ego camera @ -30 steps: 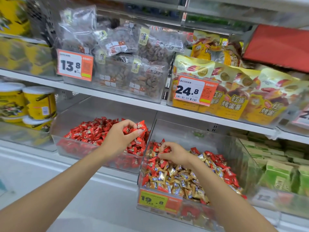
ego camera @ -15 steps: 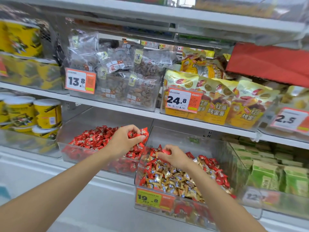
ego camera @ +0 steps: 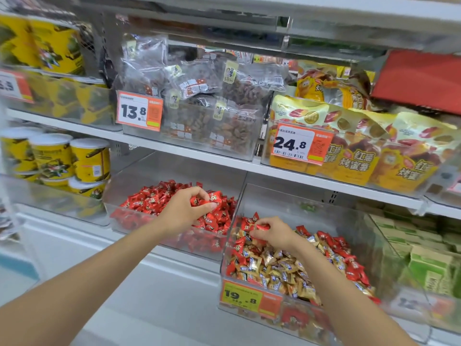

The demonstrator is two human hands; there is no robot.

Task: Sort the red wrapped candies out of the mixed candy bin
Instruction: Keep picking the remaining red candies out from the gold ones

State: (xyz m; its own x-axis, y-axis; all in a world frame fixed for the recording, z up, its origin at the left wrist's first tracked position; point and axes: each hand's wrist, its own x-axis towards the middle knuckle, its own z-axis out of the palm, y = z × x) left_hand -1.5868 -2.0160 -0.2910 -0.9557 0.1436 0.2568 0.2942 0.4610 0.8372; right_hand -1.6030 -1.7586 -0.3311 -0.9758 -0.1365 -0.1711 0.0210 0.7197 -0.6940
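Note:
Two clear bins sit side by side on the lower shelf. The mixed candy bin point(ego camera: 374, 236) on the right holds gold and red wrapped candies point(ego camera: 274, 265). The left bin point(ego camera: 112, 216) holds only red candies point(ego camera: 149, 201). My left hand point(ego camera: 184, 211) hovers over the left bin's right end and grips a few red candies point(ego camera: 207, 198) between fingers and thumb. My right hand point(ego camera: 274, 233) is down in the mixed bin's back left corner, pinching one red candy point(ego camera: 260, 227).
A price tag point(ego camera: 249, 298) reading 19.8 hangs on the mixed bin's front. Yellow cans point(ego camera: 89, 161) stand to the left, green cartons point(ego camera: 431, 268) to the right. The shelf above carries bagged nuts point(ego camera: 212, 108) and yellow snack bags point(ego camera: 374, 146).
The view has tilted up and shifted left a little. Both hands stay over their bins; the right hand has closed its fingers round a red candy.

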